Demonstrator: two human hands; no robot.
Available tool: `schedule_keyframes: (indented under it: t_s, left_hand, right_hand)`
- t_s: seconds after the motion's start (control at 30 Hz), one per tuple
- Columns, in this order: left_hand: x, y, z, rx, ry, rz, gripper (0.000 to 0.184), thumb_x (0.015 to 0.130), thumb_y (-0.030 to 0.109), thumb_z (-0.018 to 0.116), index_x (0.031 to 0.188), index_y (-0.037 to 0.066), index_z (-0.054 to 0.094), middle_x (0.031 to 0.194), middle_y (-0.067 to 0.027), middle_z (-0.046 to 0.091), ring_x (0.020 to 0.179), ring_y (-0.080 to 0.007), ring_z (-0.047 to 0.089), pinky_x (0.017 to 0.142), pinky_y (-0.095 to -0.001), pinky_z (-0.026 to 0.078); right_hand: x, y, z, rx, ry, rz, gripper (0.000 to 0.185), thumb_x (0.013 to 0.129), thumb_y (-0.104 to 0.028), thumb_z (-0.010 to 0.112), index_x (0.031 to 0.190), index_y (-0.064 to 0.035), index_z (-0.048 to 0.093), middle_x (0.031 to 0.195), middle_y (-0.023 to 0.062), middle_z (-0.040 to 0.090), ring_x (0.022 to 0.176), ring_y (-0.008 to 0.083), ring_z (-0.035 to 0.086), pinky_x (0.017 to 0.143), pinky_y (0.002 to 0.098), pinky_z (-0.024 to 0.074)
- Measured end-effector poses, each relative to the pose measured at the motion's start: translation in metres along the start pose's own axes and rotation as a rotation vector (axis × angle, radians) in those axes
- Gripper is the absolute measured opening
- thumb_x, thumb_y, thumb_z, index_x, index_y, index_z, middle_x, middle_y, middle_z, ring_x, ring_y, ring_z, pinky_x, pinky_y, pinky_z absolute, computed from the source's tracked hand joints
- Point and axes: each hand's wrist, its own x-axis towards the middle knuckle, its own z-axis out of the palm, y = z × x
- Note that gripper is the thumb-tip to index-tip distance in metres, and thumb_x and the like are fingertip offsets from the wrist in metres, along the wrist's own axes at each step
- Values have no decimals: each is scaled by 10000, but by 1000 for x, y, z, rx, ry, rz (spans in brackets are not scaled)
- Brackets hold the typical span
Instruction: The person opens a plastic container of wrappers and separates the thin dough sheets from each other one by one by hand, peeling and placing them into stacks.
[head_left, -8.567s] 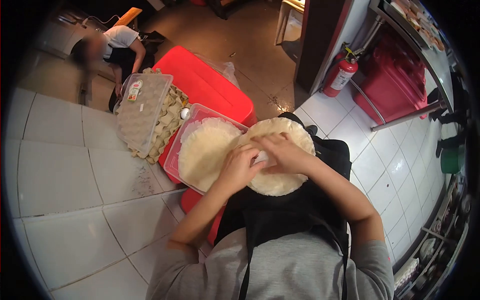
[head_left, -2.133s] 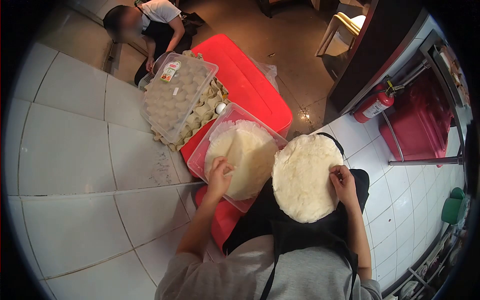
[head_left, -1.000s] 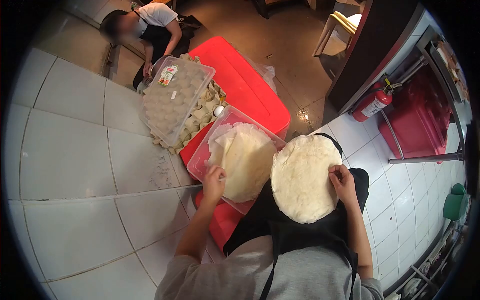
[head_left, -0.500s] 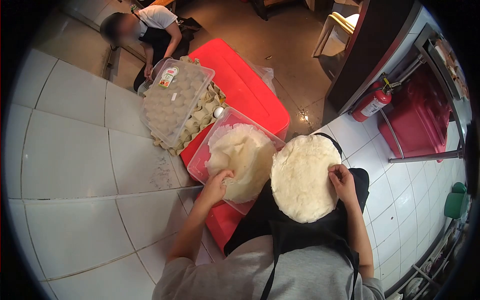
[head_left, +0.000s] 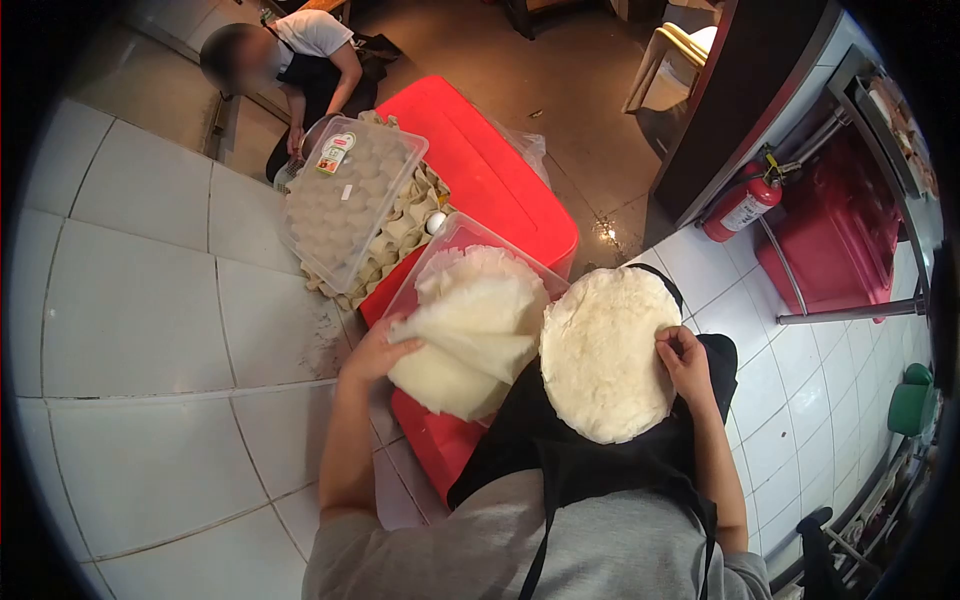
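Note:
My left hand [head_left: 377, 352] grips the left edge of a thin, pale round sheet [head_left: 455, 365], which hangs folded over the near side of a clear plastic container [head_left: 402, 303]. More pale sheets [head_left: 478, 268] with ragged edges lie inside that container. On my lap rests a round stack of similar sheets [head_left: 606, 350]. My right hand [head_left: 682, 356] is at the stack's right edge, thumb and fingers pinched together; what they hold, if anything, is too small to make out.
A red lidded box [head_left: 480, 165] supports the container. Beside it are egg trays [head_left: 405, 225], a white egg [head_left: 435, 222] and a clear lid [head_left: 350, 200]. Another person [head_left: 325, 60] crouches at the upper left. A fire extinguisher [head_left: 742, 210] stands at the right.
My left hand has moved left and up with the sheet, pulling it partly out over the container's near edge. My right hand has stayed at the stack. Something dark has appeared at the lower right.

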Motion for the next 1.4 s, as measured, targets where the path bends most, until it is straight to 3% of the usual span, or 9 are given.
schedule_keyframes:
  t_s: [0.17,0.3,0.5,0.67,0.8,0.87,1.07,1.27,1.4]
  left_hand:
    - [52,-87,-8,-473,135,-256,497,859,139,680,1299,8,489,1192,-86,605,1054,-203,602,888,-359,496]
    - [56,-122,-7,-54,235,-240,476,836,97,673,1275,0,514,1134,-102,633,976,-199,627,831,-328,507]
    - [14,-53,16,218,290,1,408,789,69,665,1167,-44,564,1071,-132,661,954,-195,633,851,-322,486]
    - [-20,9,42,312,337,92,380,781,63,670,1141,-27,588,1040,-138,674,925,-213,647,842,-327,493]
    - [-60,35,31,458,469,107,333,811,27,635,1138,-22,595,1001,-109,685,902,-188,648,823,-317,502]
    - [-91,64,16,200,512,38,309,836,-8,598,1145,-18,595,1003,-84,684,906,-153,637,812,-302,505]
    - [-111,129,10,220,490,115,290,848,0,623,1136,-21,597,1011,-75,680,904,-114,626,797,-280,506]
    - [-59,105,20,-6,362,206,315,836,33,679,1135,-20,595,1026,-70,674,906,-113,621,799,-285,508]
    - [-10,36,10,-119,282,175,359,826,48,694,1163,-12,586,1051,-61,663,915,-118,614,819,-287,501]
  right_hand:
    - [-1,6,-1,-17,28,-41,105,855,-37,626,955,-20,599,803,-2,586,711,82,544,648,237,453]
    - [-2,-15,0,-335,85,-190,145,807,4,622,949,-12,598,809,74,593,690,176,582,640,281,472]
    - [45,-91,65,-374,-48,-638,142,781,44,558,911,4,601,872,157,597,820,326,612,706,387,487]
    - [105,-97,185,-802,-679,-382,359,796,-18,532,1152,-48,569,1112,161,587,1070,336,576,886,403,481]
    - [115,-73,209,-928,-663,-248,435,767,-64,611,1197,-43,543,1332,155,442,1232,368,453,942,455,471]
    - [117,-56,208,-1007,-677,-301,497,767,-89,633,1248,-53,515,1369,152,391,1266,380,406,956,481,455]
    - [104,-88,200,-1166,-814,-238,514,782,-146,636,1273,-78,500,1326,134,450,1252,357,433,985,514,409]
    - [100,-94,141,-626,-437,-534,384,747,-74,665,1124,-41,596,959,151,612,986,323,602,848,404,485]
    - [79,-83,82,-474,-199,-566,169,778,-52,599,940,-33,644,1053,149,599,943,327,605,775,386,498]
